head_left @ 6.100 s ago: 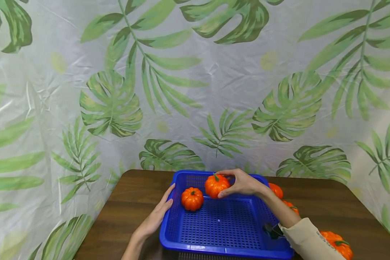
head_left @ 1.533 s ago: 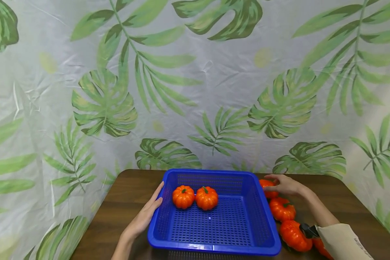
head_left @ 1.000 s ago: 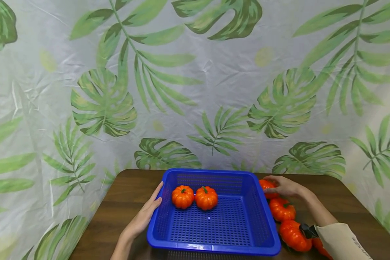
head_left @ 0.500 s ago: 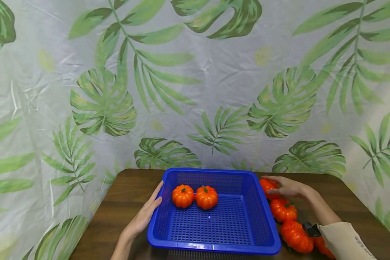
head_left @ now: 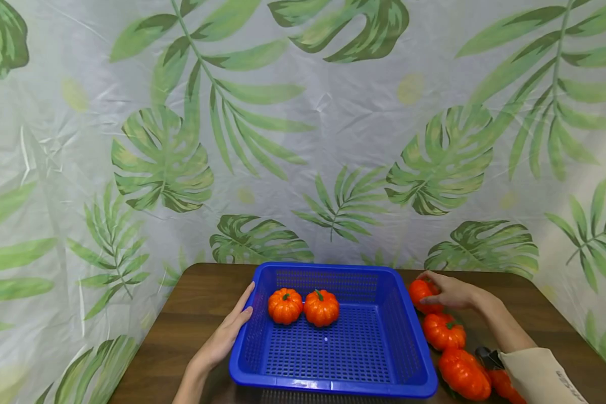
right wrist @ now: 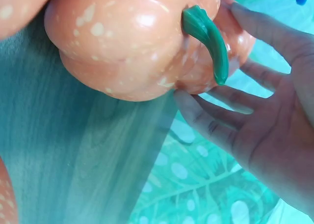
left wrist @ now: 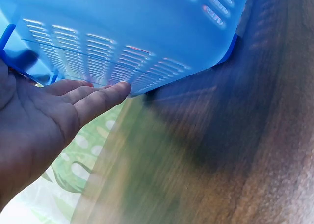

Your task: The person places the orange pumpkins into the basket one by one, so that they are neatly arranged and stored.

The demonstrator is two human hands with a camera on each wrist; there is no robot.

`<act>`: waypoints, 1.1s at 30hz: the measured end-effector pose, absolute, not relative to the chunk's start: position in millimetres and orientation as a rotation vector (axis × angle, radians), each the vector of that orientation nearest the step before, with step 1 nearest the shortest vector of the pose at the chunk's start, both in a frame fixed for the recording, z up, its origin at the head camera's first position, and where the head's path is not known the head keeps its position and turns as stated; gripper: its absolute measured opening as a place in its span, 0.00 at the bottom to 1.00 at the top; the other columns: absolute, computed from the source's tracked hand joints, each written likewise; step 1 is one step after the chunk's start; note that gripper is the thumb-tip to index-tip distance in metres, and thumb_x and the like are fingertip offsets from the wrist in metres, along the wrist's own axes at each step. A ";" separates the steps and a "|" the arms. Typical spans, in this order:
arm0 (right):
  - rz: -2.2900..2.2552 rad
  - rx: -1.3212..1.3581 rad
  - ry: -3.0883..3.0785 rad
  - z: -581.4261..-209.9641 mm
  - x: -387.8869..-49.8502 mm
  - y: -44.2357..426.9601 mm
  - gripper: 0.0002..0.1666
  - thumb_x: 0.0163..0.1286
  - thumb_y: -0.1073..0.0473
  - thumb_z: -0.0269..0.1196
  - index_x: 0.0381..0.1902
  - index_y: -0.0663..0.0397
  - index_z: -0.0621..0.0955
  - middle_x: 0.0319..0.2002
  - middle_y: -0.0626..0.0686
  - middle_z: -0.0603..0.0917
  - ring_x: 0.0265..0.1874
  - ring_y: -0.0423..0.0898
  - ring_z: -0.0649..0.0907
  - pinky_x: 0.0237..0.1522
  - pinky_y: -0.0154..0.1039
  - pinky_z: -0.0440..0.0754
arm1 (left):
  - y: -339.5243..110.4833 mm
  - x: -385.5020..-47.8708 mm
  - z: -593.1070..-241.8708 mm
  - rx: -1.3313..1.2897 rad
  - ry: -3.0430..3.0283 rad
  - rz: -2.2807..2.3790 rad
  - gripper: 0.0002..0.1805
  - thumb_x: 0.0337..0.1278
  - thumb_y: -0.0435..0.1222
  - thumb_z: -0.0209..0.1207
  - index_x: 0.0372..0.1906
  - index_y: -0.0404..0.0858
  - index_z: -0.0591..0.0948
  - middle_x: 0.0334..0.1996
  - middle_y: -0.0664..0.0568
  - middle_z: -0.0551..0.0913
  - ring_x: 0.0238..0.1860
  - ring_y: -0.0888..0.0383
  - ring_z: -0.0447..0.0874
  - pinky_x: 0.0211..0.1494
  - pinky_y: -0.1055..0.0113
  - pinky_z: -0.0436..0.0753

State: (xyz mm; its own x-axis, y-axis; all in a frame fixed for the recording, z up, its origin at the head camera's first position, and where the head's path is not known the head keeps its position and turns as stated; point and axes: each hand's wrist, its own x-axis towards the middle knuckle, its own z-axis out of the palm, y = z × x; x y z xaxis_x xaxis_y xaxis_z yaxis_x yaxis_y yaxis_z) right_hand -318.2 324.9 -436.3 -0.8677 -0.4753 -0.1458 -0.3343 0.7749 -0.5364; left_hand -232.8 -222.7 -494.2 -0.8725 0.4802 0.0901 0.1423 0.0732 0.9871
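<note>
A blue plastic basket (head_left: 333, 385) stands on the table, holding two small orange toy pumpkins (head_left: 285, 306) side by side near its far left corner. My left hand (head_left: 219, 339) rests along the basket's left side; its fingers look straight in the left wrist view. Right of the basket, my right hand (head_left: 451, 292) holds the farthest orange pumpkin (head_left: 420, 292), thumb on the near side and fingers round the far side. In the right wrist view a nearer pumpkin with a green stem (right wrist: 208, 42) partly hides the held pumpkin (right wrist: 239, 40).
Several more pumpkins (head_left: 444, 332) lie in a row along the basket's right side, the nearest partly hidden by the sleeve (head_left: 540, 373). A dark wrist camera (head_left: 487, 357) is on the right wrist. Behind the wooden table (head_left: 202, 292) hangs a leaf-patterned sheet (head_left: 353, 146).
Earlier the right hand held a pumpkin over the basket; that one now sits inside beside the first. In the last half second the right hand, its pumpkin and the row shifted slightly right.
</note>
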 end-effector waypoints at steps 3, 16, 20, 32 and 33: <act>-0.677 -0.669 2.726 -434.4 -319.3 324.2 0.38 0.67 0.56 0.72 0.67 0.70 0.71 0.62 0.74 0.78 0.60 0.73 0.78 0.56 0.64 0.80 | -222.2 -233.0 -493.4 0.628 2.084 1.874 0.34 0.87 0.47 0.32 0.85 0.52 0.35 0.85 0.42 0.35 0.79 0.33 0.52 0.64 0.75 0.74; -0.758 -0.628 2.755 -433.1 -316.3 324.4 0.38 0.67 0.54 0.72 0.66 0.68 0.70 0.57 0.68 0.81 0.54 0.63 0.83 0.48 0.51 0.83 | -223.0 -233.1 -492.8 0.664 2.058 1.876 0.33 0.87 0.46 0.31 0.85 0.52 0.33 0.85 0.39 0.36 0.77 0.30 0.55 0.65 0.69 0.76; -0.810 -0.618 2.743 -436.3 -314.5 326.3 0.38 0.69 0.53 0.71 0.67 0.68 0.68 0.55 0.67 0.82 0.54 0.62 0.83 0.48 0.50 0.83 | -223.0 -233.1 -493.0 0.670 2.051 1.881 0.33 0.87 0.46 0.31 0.85 0.52 0.34 0.85 0.40 0.36 0.77 0.31 0.54 0.65 0.70 0.76; -0.763 -0.656 2.792 -442.3 -313.7 333.0 0.38 0.69 0.50 0.70 0.70 0.63 0.73 0.58 0.65 0.83 0.55 0.61 0.83 0.50 0.53 0.82 | -222.2 -232.2 -491.9 0.660 2.049 1.885 0.33 0.87 0.46 0.31 0.85 0.52 0.34 0.85 0.40 0.36 0.78 0.31 0.54 0.65 0.70 0.76; -0.767 -0.657 2.801 -443.2 -314.2 333.4 0.38 0.68 0.50 0.71 0.69 0.63 0.73 0.55 0.63 0.85 0.52 0.56 0.84 0.48 0.49 0.82 | -222.4 -232.2 -491.8 0.661 2.049 1.887 0.33 0.87 0.46 0.31 0.85 0.52 0.34 0.85 0.40 0.36 0.78 0.31 0.54 0.65 0.70 0.76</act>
State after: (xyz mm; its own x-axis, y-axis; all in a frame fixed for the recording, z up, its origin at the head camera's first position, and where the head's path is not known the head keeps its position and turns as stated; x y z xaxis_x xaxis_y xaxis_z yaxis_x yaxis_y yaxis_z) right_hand -314.2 333.4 -443.2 -0.8898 -0.4545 -0.0412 -0.3701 0.7715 -0.5175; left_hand -232.2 -222.4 -491.8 -0.8571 0.5051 0.1016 0.1426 0.0431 0.9888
